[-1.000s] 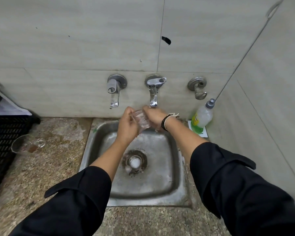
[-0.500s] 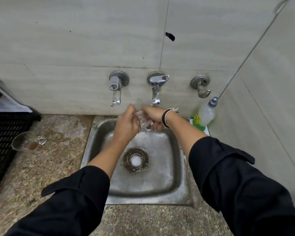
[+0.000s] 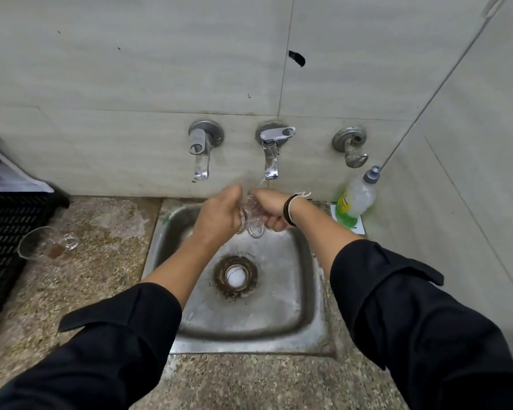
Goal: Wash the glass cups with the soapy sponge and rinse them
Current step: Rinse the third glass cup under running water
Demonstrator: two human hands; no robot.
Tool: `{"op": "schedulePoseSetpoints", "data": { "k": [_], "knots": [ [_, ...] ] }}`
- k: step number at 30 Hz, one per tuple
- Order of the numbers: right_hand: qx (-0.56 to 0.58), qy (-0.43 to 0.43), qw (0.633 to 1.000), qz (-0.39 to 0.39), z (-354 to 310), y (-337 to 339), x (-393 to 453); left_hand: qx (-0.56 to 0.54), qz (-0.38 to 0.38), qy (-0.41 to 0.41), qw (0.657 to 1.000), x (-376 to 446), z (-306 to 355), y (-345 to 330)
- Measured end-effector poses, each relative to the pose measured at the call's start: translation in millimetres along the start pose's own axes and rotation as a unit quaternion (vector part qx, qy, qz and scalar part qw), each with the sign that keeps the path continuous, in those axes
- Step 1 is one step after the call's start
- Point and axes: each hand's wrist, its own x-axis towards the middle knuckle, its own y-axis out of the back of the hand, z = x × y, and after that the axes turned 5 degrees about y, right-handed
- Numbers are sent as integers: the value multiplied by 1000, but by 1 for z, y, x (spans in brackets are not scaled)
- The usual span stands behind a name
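under the tap [image 3: 270, 161], both hands' grip half-hides a blurred glass cup [image 3: 251, 216].

We note a dull, stained steel sink [image 3: 282, 329], shiny chrome taps [image 3: 270, 155], a rough speckled stone bench [image 3: 80, 279], clear glass cups [image 3: 251, 216] and matt tiles [image 3: 131, 69].

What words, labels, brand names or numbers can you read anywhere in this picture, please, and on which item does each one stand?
No text here can be read.
Soap bottle, standing in the corner right of the sink: its yellow-green label carries dark print, too small and blurred to read.
Taps, wall tiles, the glass cup on the counter and the black crate: no lettering visible.
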Motion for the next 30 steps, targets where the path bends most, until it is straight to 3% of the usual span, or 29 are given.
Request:
{"op": "schedulePoseSetpoints", "data": {
  "k": [2,3,6,7,8,9,10,11,12,13,15,16,17,19,20,21,22,23,24,25,27,28,30],
  "knots": [
    [-7,113,987,114,-1,-7,-1,-131,-16,163,978,10,3,-4],
    [-23,190,965,181,1,-10,0,-240,-46,250,937,17,7,-4],
    [-65,356,892,271,17,-12,11,-484,-162,439,740,25,14,2],
    [-72,378,881,277,22,-11,17,-496,-184,455,716,27,16,3],
    [-62,377,883,273,24,-12,20,-478,-186,448,732,27,16,5],
    [-35,350,900,257,21,-13,21,-421,-162,417,789,27,14,6],
    [15,294,930,219,15,-13,18,-328,-115,351,869,27,11,6],
    [75,216,959,167,10,-12,17,-214,-70,251,941,26,6,7],
    [117,121,980,104,7,-9,15,-107,-49,142,983,23,3,9],
    [120,43,991,41,6,-3,12,-26,-40,46,998,18,1,9],
    [58,-26,998,-27,5,3,5,54,-15,-66,996,8,-4,5],
    [29,-32,999,-22,1,2,1,54,2,-61,997,5,-6,1],
    [12,-14,1000,16,-1,-2,0,26,13,-18,999,4,-6,-3],
    [-17,123,980,158,0,-11,2,-124,-4,134,983,10,-2,-8],
    [-32,219,947,231,4,-15,4,-247,-35,220,943,15,1,-10],
    [-47,305,911,276,10,-18,6,-370,-77,306,874,18,4,-8],
    [-51,371,878,298,16,-19,9,-453,-127,373,800,21,8,-6],
    [-51,404,859,310,23,-18,13,-479,-163,405,761,24,11,-4],
    [-45,402,860,311,28,-15,19,-459,-172,405,772,26,14,-2],
    [-30,373,878,299,28,-14,23,-391,-150,371,829,26,14,0],
    [23,247,945,215,17,-10,19,-176,-54,204,961,22,8,2],
    [51,145,978,142,12,-7,16,-87,-35,113,989,18,6,5],
    [52,-15,998,14,4,1,6,12,-32,-14,999,10,-1,3]
  ]
}}
